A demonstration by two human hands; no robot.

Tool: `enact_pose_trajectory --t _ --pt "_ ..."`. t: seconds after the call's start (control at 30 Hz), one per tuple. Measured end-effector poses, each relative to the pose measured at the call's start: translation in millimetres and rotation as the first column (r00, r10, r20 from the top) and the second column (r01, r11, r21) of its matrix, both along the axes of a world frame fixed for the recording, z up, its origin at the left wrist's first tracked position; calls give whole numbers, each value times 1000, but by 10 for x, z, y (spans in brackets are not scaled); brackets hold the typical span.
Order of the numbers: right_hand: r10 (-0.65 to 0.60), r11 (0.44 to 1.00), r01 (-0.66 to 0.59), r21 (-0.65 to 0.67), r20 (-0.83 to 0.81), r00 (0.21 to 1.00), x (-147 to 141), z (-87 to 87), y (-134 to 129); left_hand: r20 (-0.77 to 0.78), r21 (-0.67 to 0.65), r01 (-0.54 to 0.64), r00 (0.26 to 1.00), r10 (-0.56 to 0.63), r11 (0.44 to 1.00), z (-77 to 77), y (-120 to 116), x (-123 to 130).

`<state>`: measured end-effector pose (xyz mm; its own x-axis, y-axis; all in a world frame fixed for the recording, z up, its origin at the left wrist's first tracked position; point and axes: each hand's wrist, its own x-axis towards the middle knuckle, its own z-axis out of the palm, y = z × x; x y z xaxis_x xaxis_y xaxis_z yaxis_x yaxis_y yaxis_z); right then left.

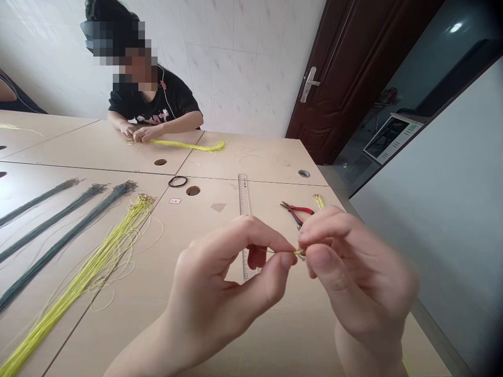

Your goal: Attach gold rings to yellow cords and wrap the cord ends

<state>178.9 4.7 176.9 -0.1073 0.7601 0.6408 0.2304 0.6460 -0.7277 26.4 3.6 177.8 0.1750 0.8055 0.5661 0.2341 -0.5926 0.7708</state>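
A thin yellow cord [297, 253] runs between the fingertips of my two hands, held above the table. My left hand [231, 283] pinches it between thumb and forefinger. Close beside it, my right hand [359, 272] is closed, thumb against forefinger, at the cord's other side. Something small and shiny shows at those fingertips, too small to make out, and the fingers partly hide it. Just beyond the hands lie red-and-black pliers [301, 210] with their jaws apart. A clear ruler [242, 196] lies behind my left hand, partly covered by it.
A yellow cord bundle [102, 251] and several dark green bundles [70, 242] lie at left. Further back are a black band [178, 177], a small label [175, 201] and a short yellow bundle [318, 200]. Across the table, a person [173, 94] handles yellow cords [188, 145].
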Motion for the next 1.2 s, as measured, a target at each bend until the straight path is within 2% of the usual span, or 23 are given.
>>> enact_pose_trajectory --t 0.1,0.2,0.37,0.53,0.73,0.97,1.13,1.2 --pt "39 991 -28 -133 75 996 36 29 -4 1 0 6 1000 -6 1000 2 9 -3" --pt "90 981 -83 -178 35 995 51 27 0 10 -2 -2 1000 2 1000 3 9 -1" --pt "141 980 -153 -127 -97 985 47 22 5 5 1 12 1000 -12 1000 0 -5 1" --pt "160 983 -168 -73 -104 982 46 33 -2 22 1 13 1000 -13 1000 0 -7 -12" --pt "120 992 -121 -24 -46 992 54 28 -28 38 -9 11 999 -11 1000 9 2 -2" --pt "133 991 -134 -24 -32 991 47 32 -10 56 -51 40 998 -37 998 22 -19 -8" --pt "30 999 -32 -10 -101 994 -1 5 -43 59 -35 60 997 -58 998 40 -7 -13" --pt "22 1000 -23 -16 -65 998 6 19 -46 59 -39 41 998 -39 998 48 -1 -6"
